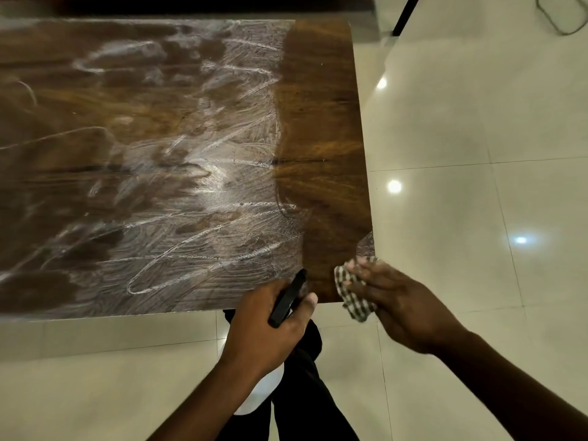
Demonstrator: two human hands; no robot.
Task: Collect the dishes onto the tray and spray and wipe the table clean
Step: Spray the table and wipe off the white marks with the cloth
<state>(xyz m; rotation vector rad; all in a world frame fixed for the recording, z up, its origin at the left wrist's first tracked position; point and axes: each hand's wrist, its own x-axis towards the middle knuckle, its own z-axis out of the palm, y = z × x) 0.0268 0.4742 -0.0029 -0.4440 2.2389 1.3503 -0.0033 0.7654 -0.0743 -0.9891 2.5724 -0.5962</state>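
A dark wooden table (321,122) fills the upper left of the head view. Most of its top is streaked with wet white smears; a strip along the right side is plain brown. My left hand (270,323) grips a spray bottle by its black nozzle (288,297) at the table's near edge; the bottle's white body (264,393) hangs below my wrist. My right hand (397,300) presses a brown-and-white checked cloth (350,291) on the table's near right corner, fingers spread over it. No dishes or tray are in view.
Glossy cream floor tiles (477,138) surround the table to the right and in front. My dark trousers (305,393) show below the table edge. A black post (402,14) and a loose cable (560,23) are at the far right.
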